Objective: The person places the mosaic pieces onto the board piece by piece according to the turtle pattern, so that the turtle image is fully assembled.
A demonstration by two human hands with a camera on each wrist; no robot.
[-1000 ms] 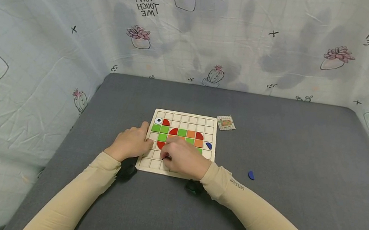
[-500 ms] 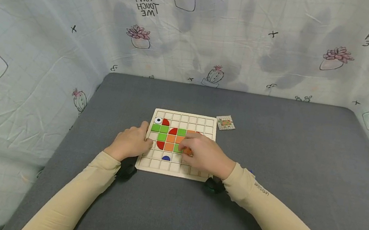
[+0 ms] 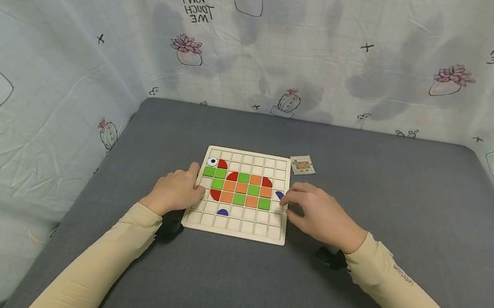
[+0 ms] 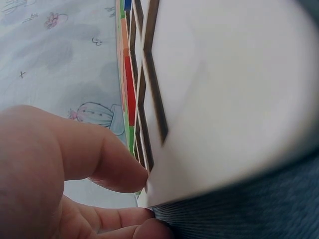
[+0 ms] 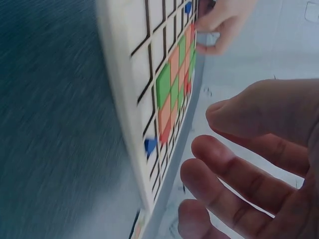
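A square wooden grid board (image 3: pixel 236 227) lies on the grey table, with green, orange and red tiles forming a figure and an eye tile (image 3: pixel 212 162) at upper left. My left hand (image 3: pixel 175 192) grips the board's left edge, thumb over the rim and fingers along the side. One blue half-round piece (image 3: pixel 223 212) lies in a square below the figure. Another blue piece (image 3: pixel 279 195) sits askew near the right edge. Beside it is my right hand (image 3: pixel 321 215), fingers loosely bent; the right wrist view shows nothing between its thumb and fingertips (image 5: pixel 207 149).
A small picture card (image 3: pixel 303 165) lies by the board's upper right corner. Grey tabletop (image 3: pixel 432 229) extends to the right. A printed curtain (image 3: pixel 319 53) hangs behind the table and along its sides.
My right hand has let go of the blue piece below the figure and moved right across the board to its right edge. It now covers where another blue piece lay. The left hand stays put.
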